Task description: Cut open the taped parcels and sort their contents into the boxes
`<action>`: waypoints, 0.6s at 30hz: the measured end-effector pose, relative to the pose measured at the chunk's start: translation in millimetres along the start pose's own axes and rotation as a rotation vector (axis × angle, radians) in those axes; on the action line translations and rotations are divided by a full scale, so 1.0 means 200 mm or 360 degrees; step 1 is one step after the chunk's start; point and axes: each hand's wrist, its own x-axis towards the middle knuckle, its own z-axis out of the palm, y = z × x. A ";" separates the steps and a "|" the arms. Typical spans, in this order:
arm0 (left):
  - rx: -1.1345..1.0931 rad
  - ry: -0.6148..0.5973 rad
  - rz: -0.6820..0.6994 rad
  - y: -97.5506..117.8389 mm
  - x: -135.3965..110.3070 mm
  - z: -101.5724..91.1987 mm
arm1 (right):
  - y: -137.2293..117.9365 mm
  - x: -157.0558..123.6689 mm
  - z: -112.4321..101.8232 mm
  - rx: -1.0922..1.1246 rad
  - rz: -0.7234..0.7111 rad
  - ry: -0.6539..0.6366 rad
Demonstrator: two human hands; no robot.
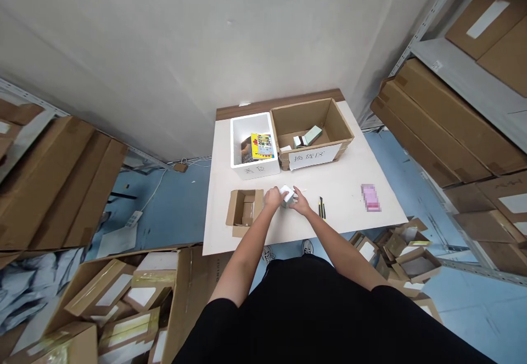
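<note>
Near the front middle of the table, my left hand (272,197) and my right hand (300,201) are closed on a small white box (287,194), one at each side. Its lower part looks greyish-green, and my fingers cover some of it. Just left of my left hand stands an open brown carton (247,210) with its flaps folded out; its inside looks bare. To the right of my right hand lies a black and yellow box cutter (321,208).
Behind my hands stand a white foam bin (255,172) holding yellow booklets and a labelled cardboard bin (341,133) with small pale boxes. A blurred pink item (371,197) lies at right. A large carton of parcels (177,298) sits at lower left. Shelves flank both sides.
</note>
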 end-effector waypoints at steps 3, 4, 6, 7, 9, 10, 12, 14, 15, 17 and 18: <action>0.0001 -0.0004 -0.0143 -0.03 0.02 -0.02 | 0.01 0.02 0.08 -0.0130 -0.0040 0.0038; 0.0005 0.0005 -0.0141 -0.05 0.02 -0.02 | 0.00 0.03 0.09 -0.0188 -0.0048 0.0060; 0.0024 0.0067 0.0059 -0.09 0.02 -0.04 | -0.02 0.05 0.10 -0.0303 -0.0074 0.0082; 0.0041 0.0084 0.0265 -0.11 0.02 -0.05 | -0.03 0.06 0.09 -0.0348 -0.0104 0.0073; 0.0087 0.0039 0.0735 -0.15 0.02 -0.06 | -0.04 0.08 0.06 -0.0408 -0.0165 0.0016; 0.0109 -0.0015 0.0912 -0.16 0.03 -0.07 | -0.05 0.09 0.04 -0.0425 -0.0187 -0.0015; 0.0117 -0.0114 0.1062 -0.18 0.06 -0.07 | -0.05 0.10 0.01 -0.0449 -0.0194 -0.0062; 0.0029 -0.0153 0.1019 -0.19 0.10 -0.08 | -0.05 0.10 -0.02 -0.0450 -0.0162 -0.0111; -0.0058 -0.0160 0.0973 -0.19 0.12 -0.09 | -0.04 0.10 -0.03 -0.0432 -0.0146 -0.0145; -0.0292 -0.0128 0.0834 -0.19 0.17 -0.10 | -0.03 0.10 -0.03 -0.0365 -0.0112 -0.0192; -0.0405 -0.0079 0.0726 -0.18 0.19 -0.10 | -0.03 0.10 -0.02 -0.0323 -0.0094 -0.0192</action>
